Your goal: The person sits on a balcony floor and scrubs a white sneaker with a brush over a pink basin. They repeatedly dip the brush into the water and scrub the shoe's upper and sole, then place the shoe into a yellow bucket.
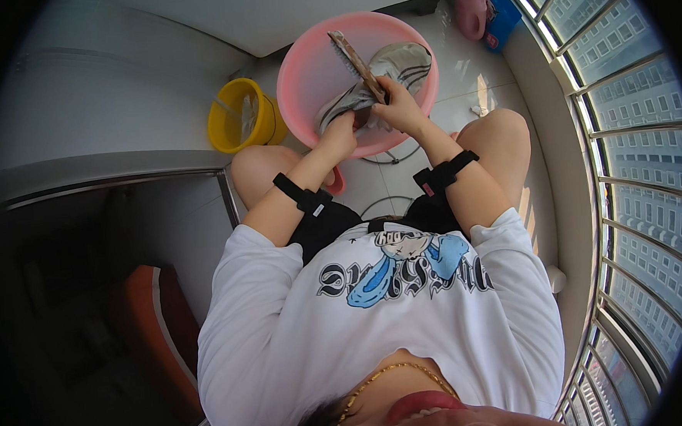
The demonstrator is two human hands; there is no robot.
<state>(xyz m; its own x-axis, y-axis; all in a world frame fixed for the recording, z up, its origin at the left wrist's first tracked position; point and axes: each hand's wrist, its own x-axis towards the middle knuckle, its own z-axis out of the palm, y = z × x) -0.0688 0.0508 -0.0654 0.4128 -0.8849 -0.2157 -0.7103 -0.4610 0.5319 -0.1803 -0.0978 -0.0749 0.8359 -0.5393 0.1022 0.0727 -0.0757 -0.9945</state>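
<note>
A wooden-handled scrub brush [356,62] is held in my right hand [398,107], its pale bristles facing left, over a pink plastic basin [298,59]. My left hand [340,136] grips a light grey fabric shoe with dark stripes [405,65] at its near edge, around the opening. The shoe lies across the basin, partly under the brush and my right hand. My left fingertips are partly hidden by the shoe.
A yellow bucket [235,123] with a pale item inside stands left of the basin. A pink detergent bottle [471,12] and a blue packet [503,16] stand at the back right. Metal window bars [632,132] run along the right; a white cabinet [284,7] is behind the basin.
</note>
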